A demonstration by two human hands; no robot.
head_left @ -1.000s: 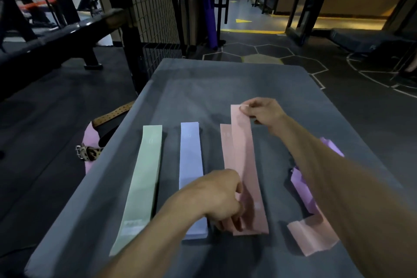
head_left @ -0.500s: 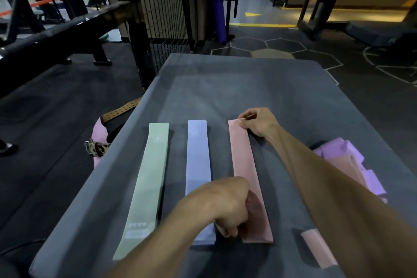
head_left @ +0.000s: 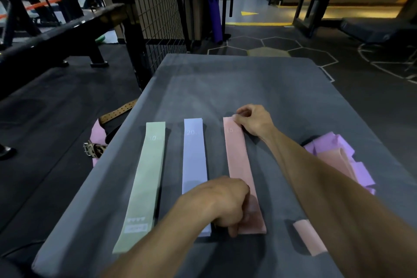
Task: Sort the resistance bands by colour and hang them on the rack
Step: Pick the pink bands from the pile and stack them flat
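Three flat resistance bands lie side by side on a grey padded bench (head_left: 248,83): a green band (head_left: 146,178) on the left, a pale blue band (head_left: 194,160) in the middle and a pink band (head_left: 239,165) on the right. My right hand (head_left: 253,123) pinches the far end of the pink band. My left hand (head_left: 222,202) grips its near end with curled fingers. A loose pile of purple and pink bands (head_left: 338,156) lies to the right, partly behind my right forearm. Another pink band end (head_left: 308,237) shows near the front right.
A wire mesh panel (head_left: 155,7) stands behind the bench at the left. A studded leather belt (head_left: 117,111) and a pink strap (head_left: 97,137) hang off the bench's left side. A black bench (head_left: 56,36) is farther left. Dark gym floor surrounds it all.
The pink band, held askew over another pink band a second ago, now lies straight and flat in line with the other two. Both hands have stayed on its ends.
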